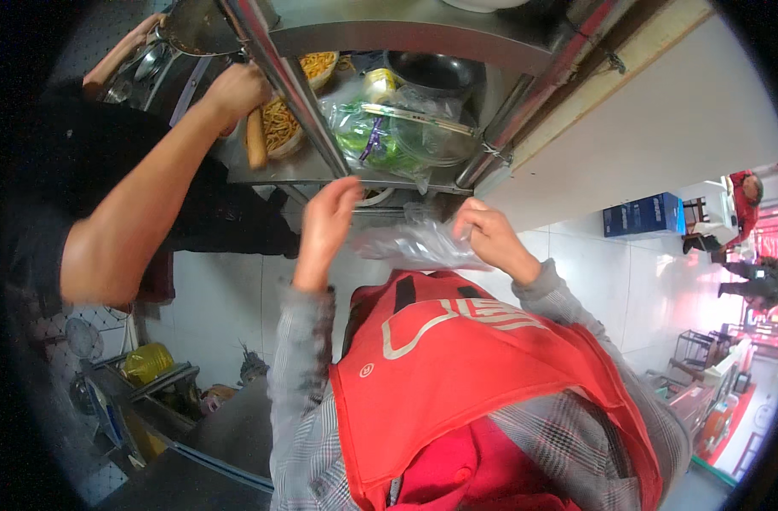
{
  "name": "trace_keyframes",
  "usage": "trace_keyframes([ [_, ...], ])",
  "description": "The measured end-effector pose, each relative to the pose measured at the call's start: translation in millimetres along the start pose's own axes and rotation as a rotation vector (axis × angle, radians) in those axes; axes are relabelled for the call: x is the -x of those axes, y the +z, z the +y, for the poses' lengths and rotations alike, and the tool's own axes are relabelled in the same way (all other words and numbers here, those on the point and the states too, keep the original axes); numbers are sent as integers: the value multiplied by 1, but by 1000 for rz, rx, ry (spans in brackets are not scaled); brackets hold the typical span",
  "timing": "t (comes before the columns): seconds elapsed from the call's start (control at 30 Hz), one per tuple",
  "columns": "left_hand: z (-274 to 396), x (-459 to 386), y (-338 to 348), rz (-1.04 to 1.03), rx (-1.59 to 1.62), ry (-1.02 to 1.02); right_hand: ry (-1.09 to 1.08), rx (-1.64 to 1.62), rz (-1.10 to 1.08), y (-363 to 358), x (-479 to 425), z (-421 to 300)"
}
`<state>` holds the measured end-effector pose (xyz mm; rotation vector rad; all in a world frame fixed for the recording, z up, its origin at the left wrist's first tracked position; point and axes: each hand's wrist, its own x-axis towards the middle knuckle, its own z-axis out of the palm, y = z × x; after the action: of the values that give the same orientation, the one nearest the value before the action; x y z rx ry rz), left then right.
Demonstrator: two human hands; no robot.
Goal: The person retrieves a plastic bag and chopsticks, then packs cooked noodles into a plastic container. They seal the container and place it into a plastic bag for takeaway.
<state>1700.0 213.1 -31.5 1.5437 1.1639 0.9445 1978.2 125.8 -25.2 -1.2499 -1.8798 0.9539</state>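
My right hand (488, 231) grips the edge of a clear plastic bag (418, 246), which hangs in front of my red apron (465, 358). To the left of the bag, my left hand (330, 214) is raised with its fingers bent near the foot of a metal post; nothing shows in it. Beyond my hands, a steel shelf holds a clear bag of leafy greens (357, 135), wooden chopsticks (421, 119) lying over it, a black bowl (434, 71) and bowls of noodles (280, 124).
A co-worker in black stands close at the left, one hand (239, 89) at a wooden handle (256, 137), the other by a wok (200, 25). Steel posts and a white panel (631, 115) border the shelf. A blue box (644, 215) stands on the tiled floor at right.
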Motion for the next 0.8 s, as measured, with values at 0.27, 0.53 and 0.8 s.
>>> trace_keyframes([
  [0.27,-64,-93,88,-117,716,-499,552,-650,59,-2,-40,2],
  [0.53,-87,-109,112,-179,813,-381,56,-391,36,13,-44,67],
  [0.8,59,-148,-110,-423,-1162,523,520,-1058,305,35,-74,59],
])
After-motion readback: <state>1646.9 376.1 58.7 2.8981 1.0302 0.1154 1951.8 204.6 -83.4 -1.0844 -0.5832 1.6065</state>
